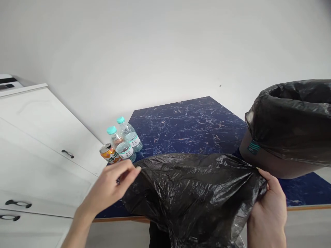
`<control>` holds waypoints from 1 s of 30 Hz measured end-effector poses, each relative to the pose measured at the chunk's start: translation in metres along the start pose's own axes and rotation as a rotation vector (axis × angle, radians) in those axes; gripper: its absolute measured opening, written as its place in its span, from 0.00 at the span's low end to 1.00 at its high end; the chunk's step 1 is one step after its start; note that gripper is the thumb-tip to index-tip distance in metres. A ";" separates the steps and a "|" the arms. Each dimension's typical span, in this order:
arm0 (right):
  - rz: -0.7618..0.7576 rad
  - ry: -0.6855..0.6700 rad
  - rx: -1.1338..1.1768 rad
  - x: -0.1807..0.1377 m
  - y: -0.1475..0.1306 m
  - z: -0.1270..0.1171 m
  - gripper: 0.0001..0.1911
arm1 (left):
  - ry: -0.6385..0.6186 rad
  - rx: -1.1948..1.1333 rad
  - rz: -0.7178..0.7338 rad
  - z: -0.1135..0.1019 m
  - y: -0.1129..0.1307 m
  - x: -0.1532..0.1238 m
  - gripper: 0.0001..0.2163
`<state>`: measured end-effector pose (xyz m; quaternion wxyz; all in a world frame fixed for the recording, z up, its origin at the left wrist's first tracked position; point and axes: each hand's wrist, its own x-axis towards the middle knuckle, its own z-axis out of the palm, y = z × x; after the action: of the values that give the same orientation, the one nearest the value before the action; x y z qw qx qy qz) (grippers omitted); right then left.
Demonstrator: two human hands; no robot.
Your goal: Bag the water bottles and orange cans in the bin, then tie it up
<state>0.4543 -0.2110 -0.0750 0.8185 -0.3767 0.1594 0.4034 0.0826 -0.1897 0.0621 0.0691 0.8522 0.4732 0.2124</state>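
A loose black plastic bag is stretched out in front of me over the near edge of a dark blue marbled table. My left hand pinches the bag's left rim with its fingertips. My right hand is closed on the bag's right edge, thumb on top. Just left of my left hand stand two small water bottles with teal caps and an orange drink can.
A brown bin lined with another black bag stands at the table's right side, close to my right hand. A white cabinet with dark handles sits at the left. A white wall is behind the table.
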 end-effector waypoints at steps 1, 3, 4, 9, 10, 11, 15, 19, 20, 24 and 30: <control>0.002 -0.001 -0.002 0.000 0.000 0.000 0.06 | -0.157 -0.067 -0.037 0.004 0.005 -0.002 0.16; -0.002 -0.004 -0.002 0.001 0.000 0.000 0.07 | -0.376 -0.144 -0.071 0.015 0.012 -0.005 0.14; -0.007 -0.007 0.001 0.001 0.000 0.000 0.07 | -0.435 -0.149 -0.061 0.021 0.013 -0.006 0.13; -0.039 -0.010 0.007 0.001 0.001 -0.001 0.08 | -0.399 -0.015 0.069 0.055 -0.001 -0.004 0.12; -0.047 -0.011 0.005 0.001 0.001 -0.001 0.08 | -0.376 0.001 0.080 0.061 -0.005 -0.001 0.11; -0.055 -0.014 0.003 0.001 0.002 -0.001 0.08 | -0.358 0.007 0.085 0.066 -0.010 0.004 0.11; -0.090 -0.038 -0.008 0.002 0.003 -0.003 0.07 | -0.304 -0.008 0.098 0.082 -0.022 0.034 0.09; -0.173 -0.102 -0.026 0.004 0.003 -0.007 0.06 | -0.198 -0.046 0.066 0.086 -0.019 0.057 0.10; -0.188 -0.117 -0.034 0.005 0.003 -0.007 0.05 | -0.185 -0.069 0.053 0.085 -0.015 0.058 0.12; -0.196 -0.120 -0.054 0.004 0.004 -0.006 0.04 | -0.232 -0.205 0.006 0.073 0.002 0.043 0.20; -0.156 -0.068 -0.037 -0.001 0.004 -0.002 0.06 | -0.368 -0.464 -0.128 0.065 0.014 0.008 0.20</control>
<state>0.4505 -0.2109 -0.0778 0.8452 -0.3891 0.0943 0.3540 0.1247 -0.1851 0.0099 0.3601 0.8061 0.4444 0.1520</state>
